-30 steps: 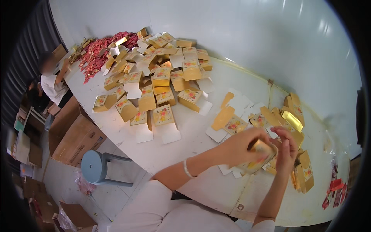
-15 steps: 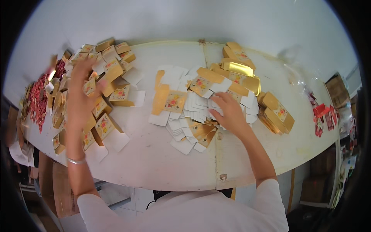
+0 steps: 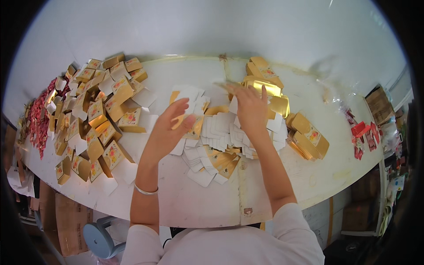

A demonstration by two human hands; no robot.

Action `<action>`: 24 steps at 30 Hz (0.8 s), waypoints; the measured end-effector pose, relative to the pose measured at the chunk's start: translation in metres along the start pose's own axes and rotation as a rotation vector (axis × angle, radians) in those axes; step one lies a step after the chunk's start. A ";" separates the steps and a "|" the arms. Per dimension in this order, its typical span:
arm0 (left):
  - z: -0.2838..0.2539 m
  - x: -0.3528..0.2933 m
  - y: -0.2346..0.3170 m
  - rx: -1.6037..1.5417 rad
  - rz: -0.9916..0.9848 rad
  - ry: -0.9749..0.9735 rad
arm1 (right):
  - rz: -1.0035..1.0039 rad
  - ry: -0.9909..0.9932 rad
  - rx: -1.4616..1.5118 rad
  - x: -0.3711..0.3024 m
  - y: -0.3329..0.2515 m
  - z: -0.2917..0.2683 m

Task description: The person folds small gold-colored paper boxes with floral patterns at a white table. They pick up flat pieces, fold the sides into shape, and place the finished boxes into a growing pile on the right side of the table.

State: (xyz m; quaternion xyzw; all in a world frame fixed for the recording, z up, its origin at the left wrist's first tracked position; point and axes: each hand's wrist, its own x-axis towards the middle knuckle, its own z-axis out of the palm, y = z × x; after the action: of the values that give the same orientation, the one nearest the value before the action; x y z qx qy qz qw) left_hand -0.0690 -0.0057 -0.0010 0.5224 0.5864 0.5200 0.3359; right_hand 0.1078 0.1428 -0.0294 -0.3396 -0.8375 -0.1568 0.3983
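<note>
My left hand is over the left edge of the middle pile, thumb and fingers apart, holding nothing. My right hand is above the right part of that pile, its fingertips on a blurred flat gold carton seen nearly edge-on. Beneath both hands spread flat folding cartons, white flaps overlapping, with gold, flower-printed faces. To the left stands a heap of opened gold cartons with white flaps up or out. My right palm hides part of the pile.
Small red packets lie in a heap at the far left. Stacked flat cartons and shiny gold cartons lie at right. Red wrappers are near the table's right end. A blue stool stands below the front edge.
My left hand has come right, from the opened cartons to the middle pile. My right hand has moved up and slightly left, lifting a flat carton. The view has shifted a little.
</note>
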 end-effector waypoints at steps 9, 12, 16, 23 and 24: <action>0.034 0.011 -0.013 -0.820 0.155 -0.112 | -0.153 -0.006 0.803 0.005 -0.073 -0.054; 0.029 0.004 -0.006 -0.692 0.034 -0.217 | -0.121 0.143 0.788 0.011 -0.061 -0.060; 0.038 0.000 0.010 -0.310 0.054 -0.333 | -0.074 0.352 0.482 0.014 -0.049 -0.054; 0.046 -0.003 0.021 -0.282 -0.040 -0.362 | 0.115 0.159 0.527 0.008 -0.041 -0.054; 0.049 -0.002 0.021 -0.356 -0.046 -0.345 | 0.116 0.174 0.545 0.008 -0.041 -0.054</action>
State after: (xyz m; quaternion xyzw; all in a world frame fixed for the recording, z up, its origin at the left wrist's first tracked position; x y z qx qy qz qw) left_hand -0.0167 0.0036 0.0077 0.5227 0.4313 0.5104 0.5294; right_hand 0.1060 0.0876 0.0109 -0.2528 -0.7906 0.0684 0.5535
